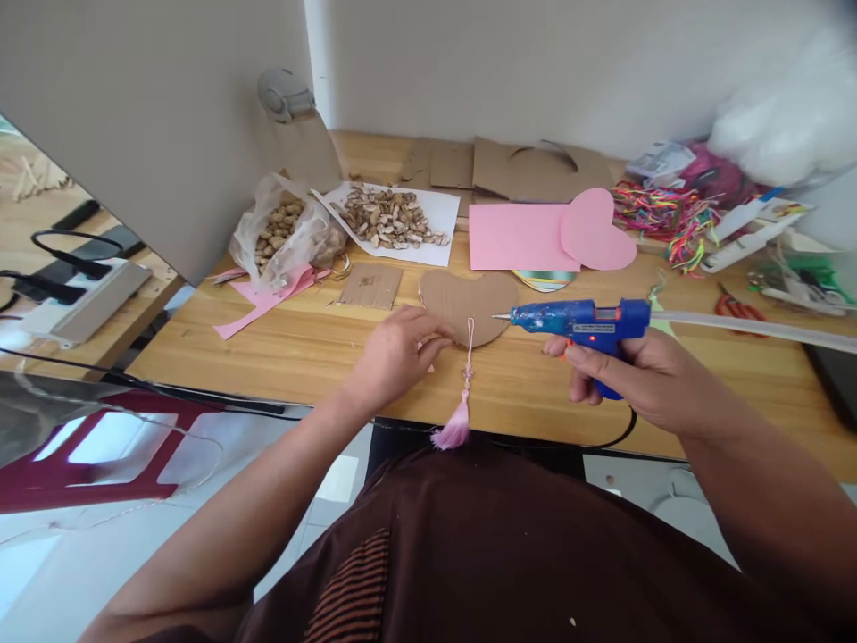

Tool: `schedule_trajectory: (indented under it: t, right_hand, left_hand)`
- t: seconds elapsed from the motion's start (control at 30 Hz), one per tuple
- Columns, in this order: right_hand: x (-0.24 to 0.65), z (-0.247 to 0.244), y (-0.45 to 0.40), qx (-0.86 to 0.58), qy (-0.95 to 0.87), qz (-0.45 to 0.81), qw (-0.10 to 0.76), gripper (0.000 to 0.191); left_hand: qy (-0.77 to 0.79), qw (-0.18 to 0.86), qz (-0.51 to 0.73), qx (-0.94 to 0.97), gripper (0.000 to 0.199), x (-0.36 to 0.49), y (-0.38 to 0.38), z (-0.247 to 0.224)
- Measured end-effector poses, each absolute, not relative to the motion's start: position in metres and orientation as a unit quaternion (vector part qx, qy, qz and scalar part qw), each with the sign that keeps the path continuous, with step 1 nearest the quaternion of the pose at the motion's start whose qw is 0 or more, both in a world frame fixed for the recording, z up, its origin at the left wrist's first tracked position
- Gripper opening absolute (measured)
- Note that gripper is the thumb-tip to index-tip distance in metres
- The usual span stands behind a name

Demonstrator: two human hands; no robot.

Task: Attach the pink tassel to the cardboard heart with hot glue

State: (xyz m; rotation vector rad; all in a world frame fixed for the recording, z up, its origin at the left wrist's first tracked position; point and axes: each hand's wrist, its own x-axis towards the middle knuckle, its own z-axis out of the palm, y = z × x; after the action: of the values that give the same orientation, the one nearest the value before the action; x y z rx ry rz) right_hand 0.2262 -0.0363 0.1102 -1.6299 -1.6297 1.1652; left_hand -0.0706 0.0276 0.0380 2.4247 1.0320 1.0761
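Observation:
My right hand (643,375) is wrapped round the handle of a blue glue gun (555,317), with a finger by its trigger. A small red light glows on the gun, and a long clear glue stick (750,327) runs out of its back. The metal nozzle points left, over the right edge of a cardboard heart (461,299). At the heart's lower left edge rests my left hand (402,353), its fingers loosely bent and the thumb a little apart. A pink tassel (456,420) lies with its cord loop on the heart, its fringe hanging past the table's front edge.
Pistachio-like shells (388,219) lie on white paper, beside a plastic bag of nuts (278,232). Pink paper (515,237), a pink paper heart (595,230), coloured cords (669,219) and red-handled pliers (736,305) are further back. A power strip (87,299) stands at left.

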Motion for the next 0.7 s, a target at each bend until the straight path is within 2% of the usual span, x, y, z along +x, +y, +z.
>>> schedule_trajectory:
  t: [0.07,0.23,0.47,0.7]
  right_hand:
    - [0.224,0.108,-0.037,-0.605,-0.618,0.425,0.267,0.041]
    - [0.221,0.098,-0.036,-0.583,-0.635,0.443,0.247,0.036]
    - [0.226,0.086,-0.029,-0.587,-0.669,0.418,0.183,0.031]
    - [0.22,0.087,-0.024,-0.586,-0.708,0.372,0.131,0.033]
  left_hand:
    - [0.365,0.155,0.362,0.844,0.011,-0.064,0.034,0.039]
    - [0.373,0.163,0.325,0.854,0.037,-0.051,0.031,0.033]
    - [0.398,0.187,0.303,0.846,0.045,-0.045,0.028,0.027]
    - [0.397,0.183,0.311,0.844,0.042,-0.045,0.028,0.021]
